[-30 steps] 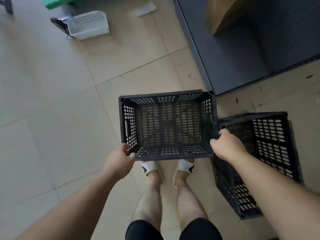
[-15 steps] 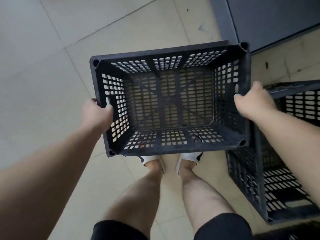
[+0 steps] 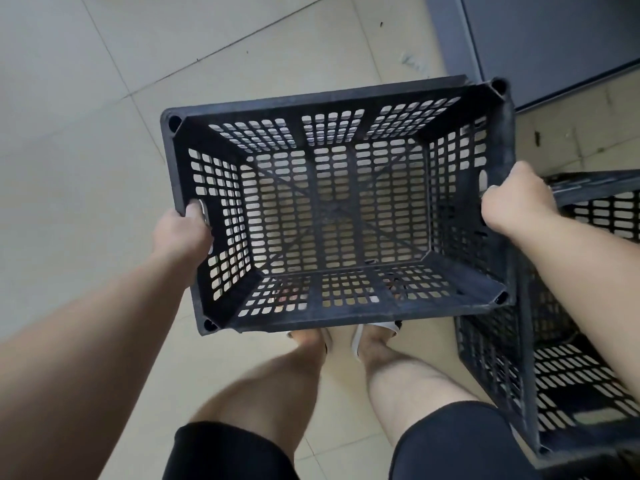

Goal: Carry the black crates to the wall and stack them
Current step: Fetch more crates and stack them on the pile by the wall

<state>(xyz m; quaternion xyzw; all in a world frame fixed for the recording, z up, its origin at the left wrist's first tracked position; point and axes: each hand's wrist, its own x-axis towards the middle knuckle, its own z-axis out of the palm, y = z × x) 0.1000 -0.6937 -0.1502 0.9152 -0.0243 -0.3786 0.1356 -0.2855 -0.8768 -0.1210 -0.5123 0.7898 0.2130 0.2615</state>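
Since the camera looks straight down, the pale tiled floor takes up the whole left side. Next over is the left hand. Its fingers are curled into the handle slot of the crate's left short wall, with one fingertip poking through on the inside, so that's a proper grip.

The black crate sits dead centre, held up off the floor between both hands. It's open side up, with nothing in it, and skewed a little so its far right corner points at the dark grey panel in the top right. You can see floor through the slotted bottom.

Under the crate's near rim are the person's bare legs, black shorts and the edges of white slippers peeking out.

The right hand is clamped on the crate's right short wall, right by the handle slot. It's knuckles up, with most of the fingers hidden behind the hand, but it's clearly wrapped around that wall.

Past it, a second black crate stands lower down, just beside the held one. It's partly tucked behind the held crate's right edge and crossed by the right forearm, and it runs off the right side of the view.
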